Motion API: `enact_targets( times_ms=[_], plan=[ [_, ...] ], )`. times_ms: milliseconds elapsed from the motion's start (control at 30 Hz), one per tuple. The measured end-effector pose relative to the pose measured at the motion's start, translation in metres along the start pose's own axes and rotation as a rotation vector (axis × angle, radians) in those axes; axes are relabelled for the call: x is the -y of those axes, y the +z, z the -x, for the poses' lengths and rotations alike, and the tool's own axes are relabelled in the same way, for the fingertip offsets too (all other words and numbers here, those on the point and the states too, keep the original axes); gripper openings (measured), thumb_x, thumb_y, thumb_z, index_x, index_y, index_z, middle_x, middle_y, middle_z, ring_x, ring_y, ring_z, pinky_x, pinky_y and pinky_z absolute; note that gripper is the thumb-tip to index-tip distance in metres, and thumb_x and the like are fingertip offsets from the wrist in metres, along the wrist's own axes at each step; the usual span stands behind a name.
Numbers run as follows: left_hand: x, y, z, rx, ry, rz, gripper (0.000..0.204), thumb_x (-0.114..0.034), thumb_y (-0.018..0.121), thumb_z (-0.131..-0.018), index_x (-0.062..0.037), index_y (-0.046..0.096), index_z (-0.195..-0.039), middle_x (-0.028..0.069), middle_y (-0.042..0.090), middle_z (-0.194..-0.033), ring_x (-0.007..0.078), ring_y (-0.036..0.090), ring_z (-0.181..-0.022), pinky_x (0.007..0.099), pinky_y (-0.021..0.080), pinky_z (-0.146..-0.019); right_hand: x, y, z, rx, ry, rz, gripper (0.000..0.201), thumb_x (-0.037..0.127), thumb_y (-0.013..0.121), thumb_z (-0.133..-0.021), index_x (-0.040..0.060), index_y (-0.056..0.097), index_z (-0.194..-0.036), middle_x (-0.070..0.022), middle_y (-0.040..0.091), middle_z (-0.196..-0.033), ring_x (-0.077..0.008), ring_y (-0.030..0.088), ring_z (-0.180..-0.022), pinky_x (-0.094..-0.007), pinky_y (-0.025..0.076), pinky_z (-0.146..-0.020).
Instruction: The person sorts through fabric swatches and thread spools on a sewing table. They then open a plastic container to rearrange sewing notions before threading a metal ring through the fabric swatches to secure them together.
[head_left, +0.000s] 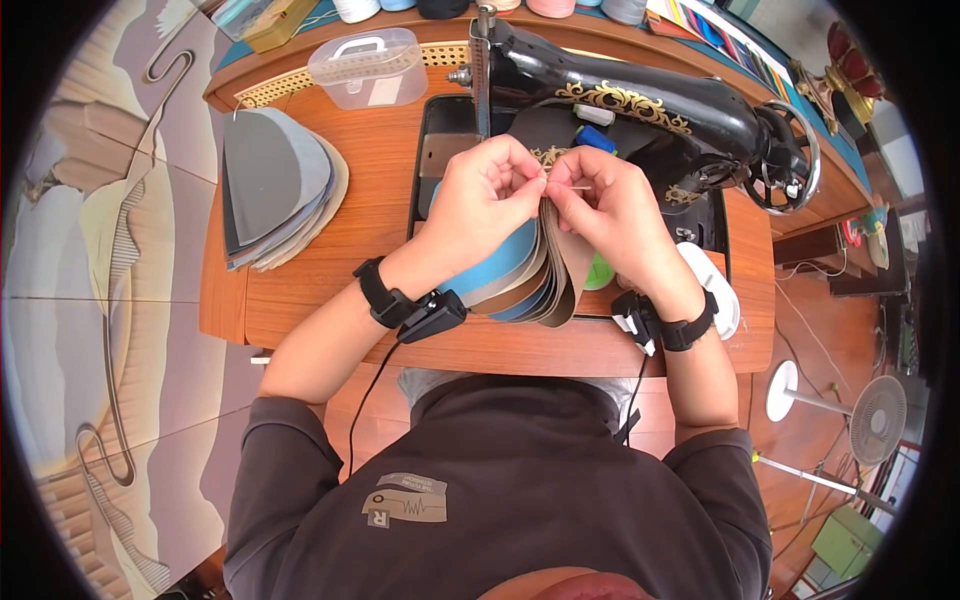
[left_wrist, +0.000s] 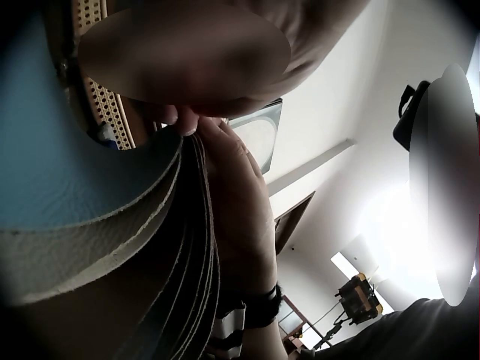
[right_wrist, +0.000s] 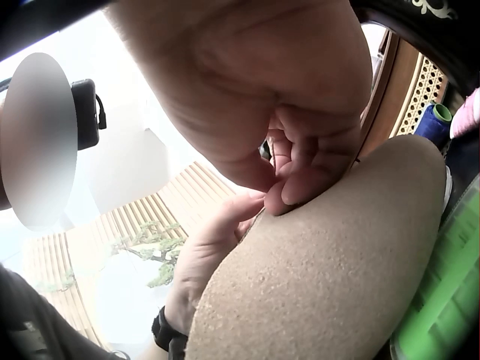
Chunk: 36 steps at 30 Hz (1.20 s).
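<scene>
A bundle of leather-like pieces [head_left: 502, 270] in blue, brown and tan fans downward under both hands. At its narrow top, my left hand [head_left: 485, 195] pinches a thin pale cord between thumb and forefinger. Beside it, my right hand [head_left: 608, 200] pinches the same cord [head_left: 574, 187], whose end sticks out to the right. The fingertips of the two hands nearly meet. Seen from the left wrist, the blue piece [left_wrist: 60, 180] and several layered edges spread out below the fingers. In the right wrist view a tan piece [right_wrist: 322, 262] lies right under the right fingertips.
Behind the hands stands a black sewing machine [head_left: 620, 85] with a handwheel at right. Another stack of grey and tan pieces [head_left: 275, 180] lies on the wooden table [head_left: 380, 180] at left, near a clear plastic box [head_left: 370, 70]. Spools [head_left: 597, 138] sit by the machine.
</scene>
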<state>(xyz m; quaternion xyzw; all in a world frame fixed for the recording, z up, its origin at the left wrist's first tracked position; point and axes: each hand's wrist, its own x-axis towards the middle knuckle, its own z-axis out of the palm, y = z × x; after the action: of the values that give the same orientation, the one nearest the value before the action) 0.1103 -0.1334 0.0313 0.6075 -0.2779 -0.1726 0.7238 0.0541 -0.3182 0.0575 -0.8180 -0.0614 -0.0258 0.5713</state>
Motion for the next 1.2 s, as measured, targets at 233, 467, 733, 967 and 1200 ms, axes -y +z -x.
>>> enact_targets(
  times_ms=[233,467,733,967,1200],
  plan=[
    [0.001,-0.003,-0.002,0.055,-0.086,0.059,0.009,-0.012,0.058,-0.105,-0.0036,0.057,-0.105,0.0031,0.062,-0.091,0.0088,0.058,-0.078,0.0239,0.049,-0.071,-0.003,0.002,0.000,-0.018,-0.020,-0.045,0.006,0.005,0.065,-0.097,-0.0004,0.063,-0.096,-0.0030,0.065,-0.080,-0.0086,0.061,-0.069,-0.0260,0.051,-0.064],
    [0.006,-0.002,-0.001,0.046,-0.047,0.045,0.005,-0.008,0.054,-0.106,-0.0041,0.053,-0.108,0.0020,0.060,-0.094,0.0086,0.055,-0.076,0.0241,0.047,-0.071,0.000,-0.001,-0.001,0.013,0.060,-0.115,0.007,0.004,0.062,-0.100,0.0005,0.059,-0.095,-0.0005,0.062,-0.077,-0.0054,0.060,-0.066,-0.0229,0.050,-0.060],
    [0.003,0.005,0.001,-0.022,0.007,-0.010,0.004,-0.002,0.055,-0.104,-0.0039,0.052,-0.106,0.0022,0.059,-0.094,0.0077,0.054,-0.073,0.0238,0.045,-0.065,0.001,0.000,0.000,-0.002,0.046,-0.125,0.008,0.004,0.063,-0.099,-0.0004,0.058,-0.094,-0.0014,0.064,-0.078,-0.0064,0.063,-0.068,-0.0225,0.051,-0.060],
    [0.001,0.006,0.001,-0.063,-0.004,0.000,0.008,0.004,0.056,-0.100,-0.0024,0.051,-0.103,0.0042,0.061,-0.092,0.0083,0.058,-0.068,0.0232,0.045,-0.057,-0.001,0.003,0.000,-0.012,0.041,-0.142,0.007,0.002,0.064,-0.096,-0.0011,0.058,-0.094,-0.0028,0.065,-0.082,-0.0076,0.065,-0.070,-0.0241,0.053,-0.062],
    [-0.003,0.006,0.002,-0.052,-0.040,-0.011,0.008,0.003,0.056,-0.100,-0.0023,0.051,-0.102,0.0046,0.061,-0.091,0.0086,0.059,-0.066,0.0234,0.048,-0.056,-0.005,0.002,0.001,-0.006,-0.003,-0.086,0.006,0.000,0.065,-0.093,-0.0008,0.059,-0.092,-0.0024,0.066,-0.083,-0.0070,0.064,-0.072,-0.0241,0.053,-0.065]
  ],
)
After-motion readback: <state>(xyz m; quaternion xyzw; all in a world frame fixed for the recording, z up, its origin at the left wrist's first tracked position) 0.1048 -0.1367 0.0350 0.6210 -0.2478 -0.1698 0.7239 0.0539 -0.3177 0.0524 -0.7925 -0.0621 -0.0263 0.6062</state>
